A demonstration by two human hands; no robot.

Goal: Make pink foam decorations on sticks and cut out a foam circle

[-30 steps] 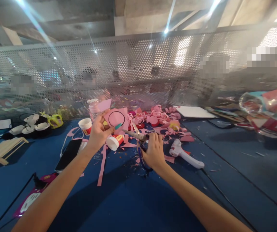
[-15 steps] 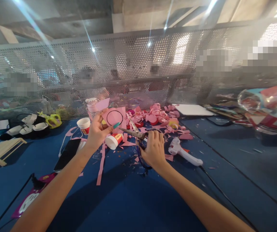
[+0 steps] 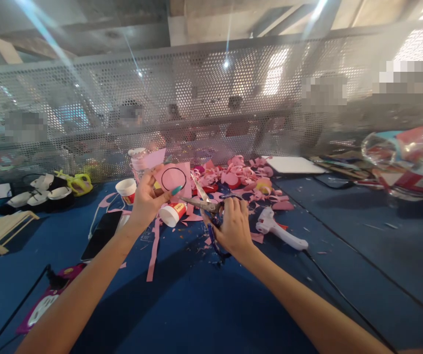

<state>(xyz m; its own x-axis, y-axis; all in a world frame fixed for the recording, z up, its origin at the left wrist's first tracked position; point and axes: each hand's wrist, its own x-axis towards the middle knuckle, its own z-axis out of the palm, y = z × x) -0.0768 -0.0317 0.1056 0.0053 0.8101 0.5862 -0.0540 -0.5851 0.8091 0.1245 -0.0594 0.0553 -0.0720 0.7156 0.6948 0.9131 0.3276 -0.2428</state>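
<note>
My left hand [image 3: 148,196] pinches a pink paper square [image 3: 176,178] with a black circle drawn on it, held up above the blue table. My right hand [image 3: 232,227] grips a pair of scissors [image 3: 201,200] by their dark handles. The blades are parted and point left, their tips right at the lower right edge of the paper. A small paper cup [image 3: 172,213] lies on its side just below the paper.
A heap of pink paper scraps [image 3: 241,180] lies behind the hands. A white glue gun [image 3: 278,231] with its cable is to the right, a black phone [image 3: 103,234] and an upright cup [image 3: 126,189] to the left. A perforated metal screen [image 3: 211,103] closes off the table's back.
The scissor blades have opened wider. Both hands with paper and scissors have drifted slightly left and up in view as the head moved.
</note>
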